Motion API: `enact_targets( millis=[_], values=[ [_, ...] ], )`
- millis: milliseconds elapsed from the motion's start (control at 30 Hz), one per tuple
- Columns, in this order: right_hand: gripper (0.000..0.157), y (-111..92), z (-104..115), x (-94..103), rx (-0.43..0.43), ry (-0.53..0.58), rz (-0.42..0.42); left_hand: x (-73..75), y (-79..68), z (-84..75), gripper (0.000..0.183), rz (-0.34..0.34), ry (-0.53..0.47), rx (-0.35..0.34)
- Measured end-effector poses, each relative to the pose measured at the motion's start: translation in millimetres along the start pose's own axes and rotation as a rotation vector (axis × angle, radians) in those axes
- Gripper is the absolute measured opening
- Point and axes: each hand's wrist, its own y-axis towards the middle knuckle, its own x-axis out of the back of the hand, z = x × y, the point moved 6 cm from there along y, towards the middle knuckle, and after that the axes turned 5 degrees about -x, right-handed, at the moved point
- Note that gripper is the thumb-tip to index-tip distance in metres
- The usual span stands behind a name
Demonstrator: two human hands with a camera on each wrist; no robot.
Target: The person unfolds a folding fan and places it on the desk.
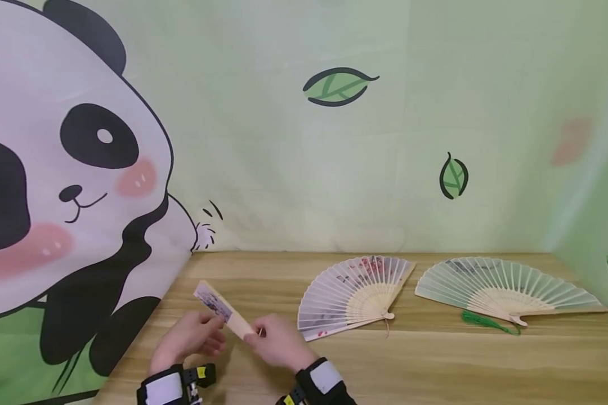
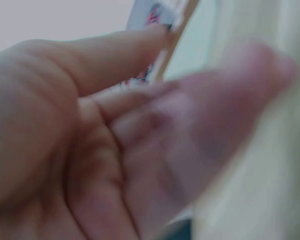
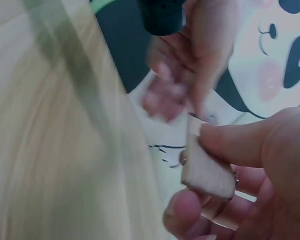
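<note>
A folded hand fan (image 1: 224, 311) with pale wooden sticks and a printed purple-grey leaf slants above the near left of the table. My right hand (image 1: 282, 342) pinches its lower end between thumb and fingers; the squared wooden end (image 3: 210, 172) shows in the right wrist view. Beside the fan's printed part is my left hand (image 1: 190, 337), its thumb (image 2: 125, 55) overlapping the fan in the left wrist view. The other left fingers are loosely bent and blurred, spread away from the fan. Red and dark print shows on the leaf (image 2: 155, 14) there.
On the wooden table (image 1: 436, 365) lie two spread fans: a white one with red flowers (image 1: 357, 292) in the middle and a pale green one (image 1: 506, 284) on the right. A green tassel (image 1: 481, 319) lies by the latter. Behind hangs a panda-printed backdrop (image 1: 263, 140).
</note>
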Motion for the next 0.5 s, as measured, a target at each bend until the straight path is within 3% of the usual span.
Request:
enact_targets(
  millis=[233, 500],
  values=[
    [0.02, -11, -18, 44.4, -0.031, 0.123, -0.077, -48.1, 21.7, -65.0, 0.029, -0.003, -0.088, -0.239],
    [0.018, -20, -50, 93.4, -0.104, 0.2, -0.156, -112.4, 37.2, -113.0, 0.025, 0.029, 0.002, -0.422]
  ],
)
